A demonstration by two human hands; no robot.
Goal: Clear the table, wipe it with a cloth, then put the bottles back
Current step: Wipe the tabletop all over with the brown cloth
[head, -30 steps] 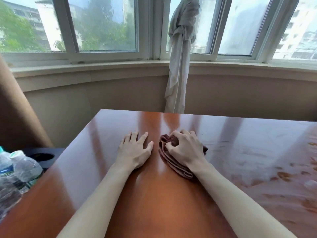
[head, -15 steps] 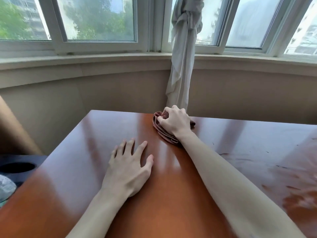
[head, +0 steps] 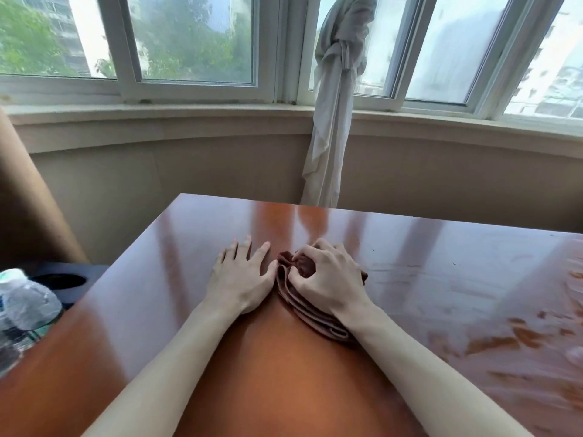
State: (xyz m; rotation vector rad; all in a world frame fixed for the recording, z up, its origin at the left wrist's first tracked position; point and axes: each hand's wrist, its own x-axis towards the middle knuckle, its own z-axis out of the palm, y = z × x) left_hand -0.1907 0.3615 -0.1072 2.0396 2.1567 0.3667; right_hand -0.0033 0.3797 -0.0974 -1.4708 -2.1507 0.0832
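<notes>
Gripped in the curled fingers of the right hand (head: 328, 279), a folded reddish-brown cloth (head: 299, 298) is pressed flat against the wooden table (head: 176, 279); its layered edges show below the wrist and its bunched end pokes out between thumb and forefinger. Nothing is held by the left hand (head: 243, 277), which is laid palm down on the wood with fingers straight and spread, its thumb just beside the cloth.

Against the frame half a second earlier, the cloth and right hand have been drawn back from the far edge of the table to a spot near its middle, so that they now lie next to the left hand instead of well beyond it. The left hand has stayed planted on the same patch of wood. A plastic bottle (head: 26, 299), then almost wholly cut off at the left border, is again in view.

One table is seen, its right part marked with smeared wet streaks. One knotted pale curtain (head: 334, 121) is hung before the windows (head: 189, 42) behind it. One dark stand with a round hole (head: 60, 280) is set off the table's left edge, and whether anything lies in that hole cannot be told. One bottle is plainly counted, clear, with a pale cap; beside it further plastic is cut off by the border and cannot be counted. One cloth is in use.
</notes>
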